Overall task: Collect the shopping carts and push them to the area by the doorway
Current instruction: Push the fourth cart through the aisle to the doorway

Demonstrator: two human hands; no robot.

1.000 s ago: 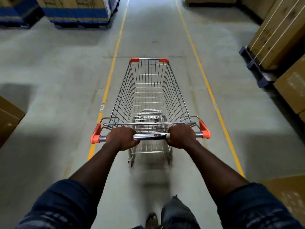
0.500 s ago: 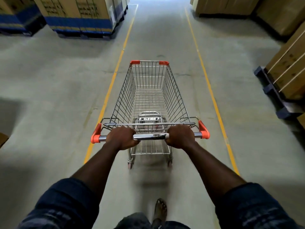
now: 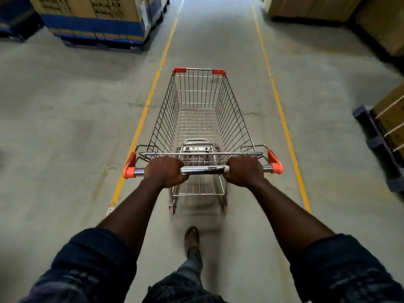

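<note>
Steel wire forms the shopping cart (image 3: 197,119) right in front of me. It stands on the grey concrete floor (image 3: 65,127), between two yellow lines (image 3: 150,97) painted along the aisle. Its nose points straight down the aisle, away from me, with orange caps (image 3: 179,70) on the two far corners of the basket.

My left hand (image 3: 164,171) is wrapped around the shiny handle bar (image 3: 203,170) toward its left end, fingers curled over the top and knuckles up. My right hand (image 3: 243,170) grips the same bar toward its right end in the same way. Both arms are stretched out nearly straight, with dark sleeves (image 3: 91,259) ending near the elbows. Orange end pieces (image 3: 129,169) close off the bar outside each hand.

One shoe (image 3: 192,237) is on the floor just behind the cart's rear wheels. Well ahead on the left stands a stack of boxes with a blue band (image 3: 91,20). On the right are plain cardboard boxes (image 3: 317,7), and nearer to me, more boxes sit on a dark pallet (image 3: 376,145).
</note>
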